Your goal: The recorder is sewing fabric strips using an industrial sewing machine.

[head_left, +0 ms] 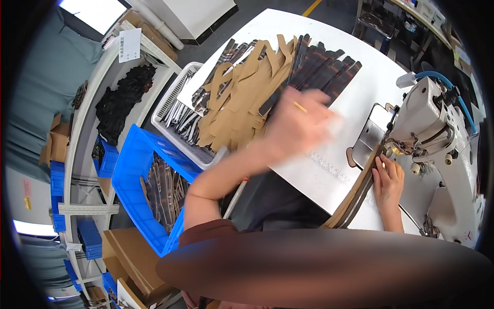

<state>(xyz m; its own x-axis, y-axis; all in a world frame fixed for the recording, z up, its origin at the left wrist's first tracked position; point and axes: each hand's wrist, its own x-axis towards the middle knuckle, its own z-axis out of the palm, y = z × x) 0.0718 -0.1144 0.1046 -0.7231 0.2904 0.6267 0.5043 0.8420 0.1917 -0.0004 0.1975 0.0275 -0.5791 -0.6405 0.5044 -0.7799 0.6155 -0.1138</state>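
Note:
My left hand [303, 123] is smeared by motion above the white table, beside the strip piles; whether it holds anything does not show. Under it and to the left lie a pile of tan fabric strips [239, 103] and a fan of dark strips with brownish bands [327, 67]. My right hand [388, 183] presses its fingers on a tan-and-dark fabric strip [355, 198] close to the needle area of a white sewing machine [424, 113]. That strip runs down over the table's near edge toward me.
Against the table's left side stands a white basket [164, 110] of strips. Nearer is a blue bin [131, 180], also with strips inside. White shelving [87, 110] with blue boxes lines the left, and a cardboard box [136, 262] sits below it. A metal plate [368, 136] lies beside the machine.

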